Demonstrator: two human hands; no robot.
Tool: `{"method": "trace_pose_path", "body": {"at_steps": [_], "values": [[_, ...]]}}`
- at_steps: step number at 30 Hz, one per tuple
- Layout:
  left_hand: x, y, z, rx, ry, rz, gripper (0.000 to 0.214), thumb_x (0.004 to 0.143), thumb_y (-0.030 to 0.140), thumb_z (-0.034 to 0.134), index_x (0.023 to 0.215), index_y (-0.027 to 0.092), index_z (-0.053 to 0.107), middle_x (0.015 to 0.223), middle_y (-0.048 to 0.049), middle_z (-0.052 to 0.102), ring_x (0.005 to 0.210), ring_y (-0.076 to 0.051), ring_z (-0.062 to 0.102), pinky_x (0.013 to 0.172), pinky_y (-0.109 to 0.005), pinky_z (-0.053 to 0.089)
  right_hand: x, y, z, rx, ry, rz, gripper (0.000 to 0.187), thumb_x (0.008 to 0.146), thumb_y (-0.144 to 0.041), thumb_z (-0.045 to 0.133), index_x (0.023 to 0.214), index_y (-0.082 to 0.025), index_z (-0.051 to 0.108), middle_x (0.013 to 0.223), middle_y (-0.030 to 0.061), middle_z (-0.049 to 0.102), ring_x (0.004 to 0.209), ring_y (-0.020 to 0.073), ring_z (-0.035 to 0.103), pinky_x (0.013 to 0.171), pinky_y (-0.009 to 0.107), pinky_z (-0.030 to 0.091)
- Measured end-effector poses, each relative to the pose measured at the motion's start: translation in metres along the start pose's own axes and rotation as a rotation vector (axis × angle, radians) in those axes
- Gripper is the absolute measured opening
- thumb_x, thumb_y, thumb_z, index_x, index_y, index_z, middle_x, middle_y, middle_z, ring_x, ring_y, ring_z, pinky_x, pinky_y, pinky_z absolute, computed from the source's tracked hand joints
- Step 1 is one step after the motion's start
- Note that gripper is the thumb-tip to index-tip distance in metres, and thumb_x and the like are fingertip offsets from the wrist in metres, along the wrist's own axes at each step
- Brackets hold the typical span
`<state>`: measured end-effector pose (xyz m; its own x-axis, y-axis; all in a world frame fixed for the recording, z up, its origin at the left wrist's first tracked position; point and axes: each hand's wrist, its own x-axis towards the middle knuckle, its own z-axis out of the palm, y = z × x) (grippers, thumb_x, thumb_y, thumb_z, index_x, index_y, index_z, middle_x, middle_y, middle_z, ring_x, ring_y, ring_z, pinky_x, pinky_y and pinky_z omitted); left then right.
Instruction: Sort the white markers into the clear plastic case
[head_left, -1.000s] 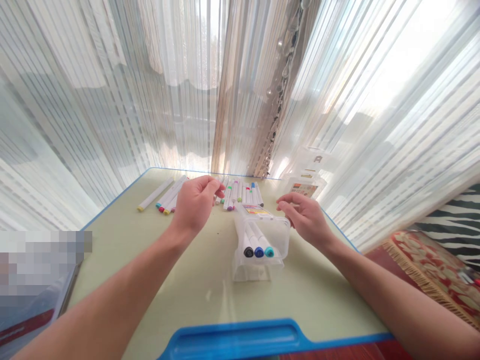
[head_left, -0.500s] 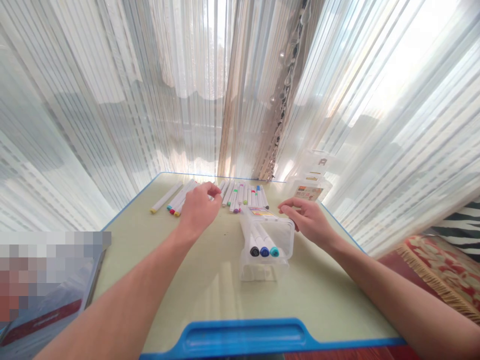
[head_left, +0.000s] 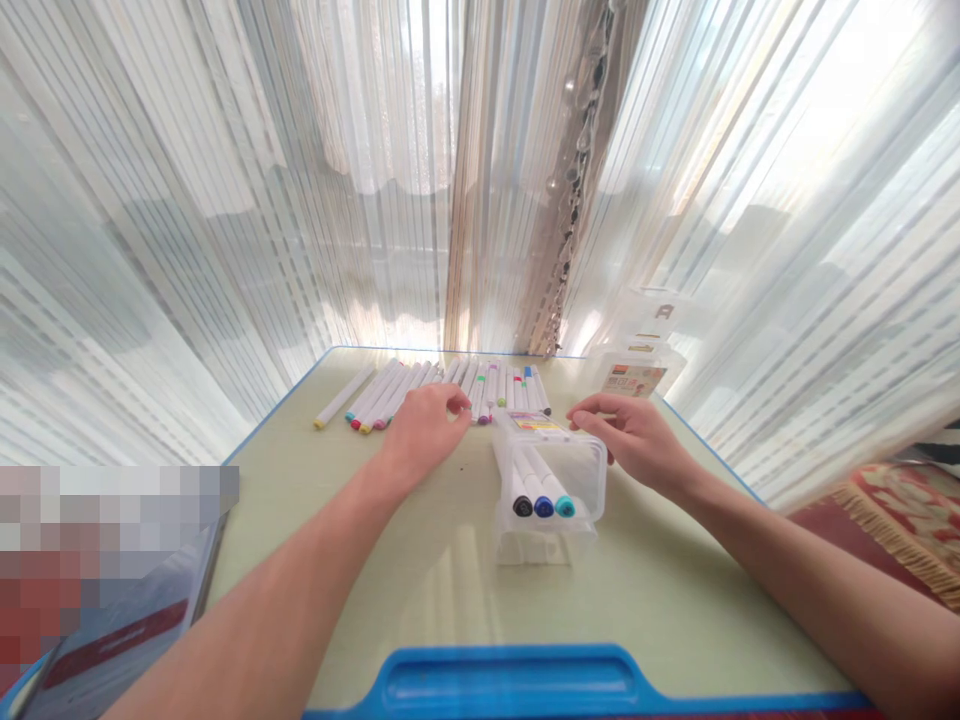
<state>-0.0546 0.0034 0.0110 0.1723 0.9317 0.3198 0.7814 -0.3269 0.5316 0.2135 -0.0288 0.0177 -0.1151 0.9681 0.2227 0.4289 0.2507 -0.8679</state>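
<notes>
Head view: some white markers point(head_left: 384, 392) partly behind the left hand point(head_left: 427, 425).

Clear box point(head_left: 586, 478), three markers point(head_left: 535, 484) inside, others point(head_left: 381, 396) loose

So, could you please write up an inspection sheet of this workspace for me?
Surface: pale green tabletop, blue rim.
Job's things: transparent case, open end towards the camera, three markers inside with black, blue and turquoise ends; loose white markers spread behind.
Clutter: transparent labelled container, far right; partly pixelated object, left.
Hands: left hand near the loose white markers, grip unclear; right hand beside the case, contact unclear.
Cables: nothing seen.
Surroundings: sheer striped curtains behind; fringed patterned cloth, right.
</notes>
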Motion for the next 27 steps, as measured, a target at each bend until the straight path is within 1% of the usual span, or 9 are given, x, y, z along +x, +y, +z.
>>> {"method": "trace_pose_path", "body": {"at_steps": [6,13,17,20,24,27], "values": [[-0.0016,0.0021,-0.0001,0.018,-0.048,0.007,0.023,0.085,0.028,0.058,0.092,0.018,0.077,0.098,-0.0094,0.079,0.091,-0.027,0.071,0.085,-0.039,0.054,-0.0007,0.0007,0.0002,0.013,-0.016,-0.022,0.029,0.087,-0.041,0.067,0.081,-0.013,0.072,0.068,0.0035,0.068,0.045,0.0085,0.053,0.040,0.021,0.039],[-0.0030,0.0027,0.0006,0.049,-0.069,0.043,0.032,0.086,0.031,0.059,0.106,0.016,0.078,0.110,-0.0113,0.078,0.095,-0.027,0.071,0.094,-0.039,0.054,-0.0017,-0.0017,0.0014,0.026,-0.008,-0.018,0.028,0.086,-0.042,0.069,0.079,-0.014,0.072,0.067,0.0030,0.068,0.044,0.0090,0.053,0.040,0.021,0.041],[-0.0039,0.0034,0.0004,0.065,-0.082,0.073,0.031,0.088,0.032,0.057,0.105,0.016,0.079,0.112,-0.0117,0.076,0.095,-0.026,0.072,0.095,-0.039,0.054,-0.0025,-0.0025,0.0013,0.025,-0.015,-0.007,0.027,0.086,-0.040,0.068,0.080,-0.015,0.072,0.066,0.0026,0.068,0.045,0.0089,0.053,0.040,0.021,0.040],[-0.0037,0.0027,0.0014,0.071,-0.096,0.090,0.031,0.090,0.032,0.056,0.104,0.017,0.079,0.112,-0.0117,0.076,0.100,-0.027,0.071,0.096,-0.039,0.054,-0.0028,-0.0030,0.0017,0.025,-0.013,-0.013,0.027,0.085,-0.040,0.069,0.079,-0.015,0.072,0.066,0.0029,0.069,0.044,0.0092,0.053,0.040,0.022,0.040],[-0.0036,0.0013,0.0034,0.077,-0.120,0.101,0.032,0.091,0.031,0.056,0.108,0.017,0.078,0.114,-0.0120,0.076,0.110,-0.028,0.070,0.100,-0.039,0.052,-0.0033,-0.0018,0.0024,0.030,-0.023,-0.018,0.027,0.085,-0.041,0.069,0.079,-0.016,0.073,0.070,0.0037,0.071,0.045,0.0098,0.054,0.042,0.023,0.043],[-0.0047,0.0023,0.0042,0.080,-0.136,0.097,0.035,0.092,0.032,0.054,0.111,0.014,0.077,0.117,-0.0139,0.074,0.111,-0.029,0.069,0.100,-0.041,0.052,-0.0040,-0.0003,0.0028,0.044,-0.030,-0.027,0.027,0.086,-0.041,0.069,0.081,-0.015,0.073,0.072,0.0043,0.072,0.047,0.0102,0.055,0.043,0.023,0.043]]}}
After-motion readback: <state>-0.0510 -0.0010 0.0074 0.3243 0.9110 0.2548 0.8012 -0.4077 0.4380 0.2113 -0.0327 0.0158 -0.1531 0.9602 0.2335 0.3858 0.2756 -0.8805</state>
